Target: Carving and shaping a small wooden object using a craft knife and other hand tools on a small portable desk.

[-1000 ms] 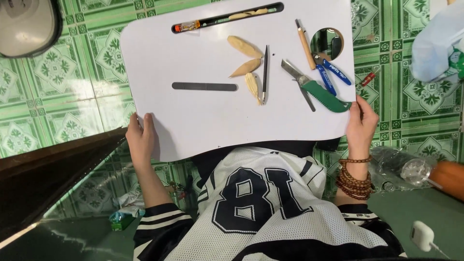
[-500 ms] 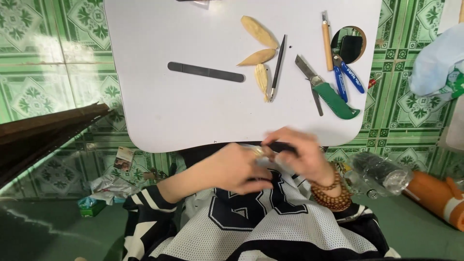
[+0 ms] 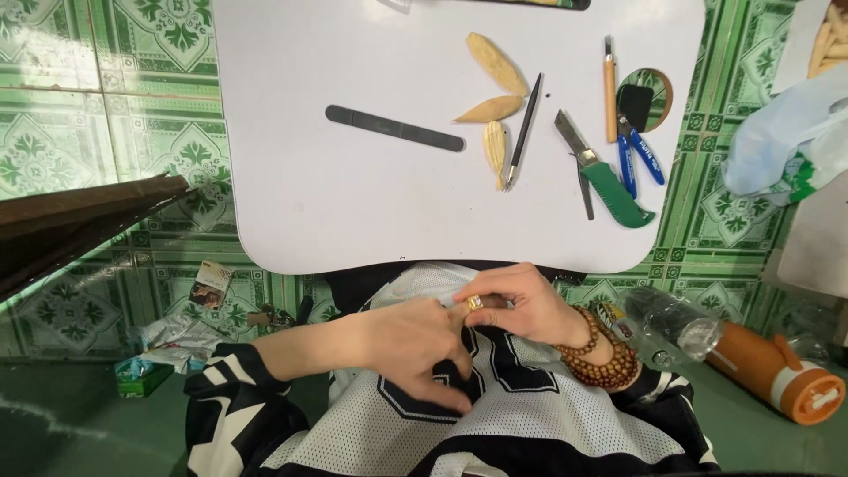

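Below smooth white table (image 3: 353, 203) — left hand (image 3: 411, 340), right hand (image 3: 521, 305) fingers pinch gold ring (image 3: 474, 303) over mesh jersey (image 3: 530, 415).

My table (image 3: 353, 221) is plain white; the floor tiles (image 3: 106, 106) are green with a pale leafy pattern; my jersey (image 3: 548, 424) is white mesh with dark navy figures and black-and-white striped sleeves; the ring (image 3: 474, 303) is gold; my wrist beads (image 3: 605, 353) are reddish brown; the knife (image 3: 609, 181) has a green handle; the pliers (image 3: 638, 155) are blue-handled; the three carved pieces (image 3: 495, 106) are pale yellow; the file (image 3: 394, 129) is dark grey; the bottle (image 3: 777, 375) is orange.
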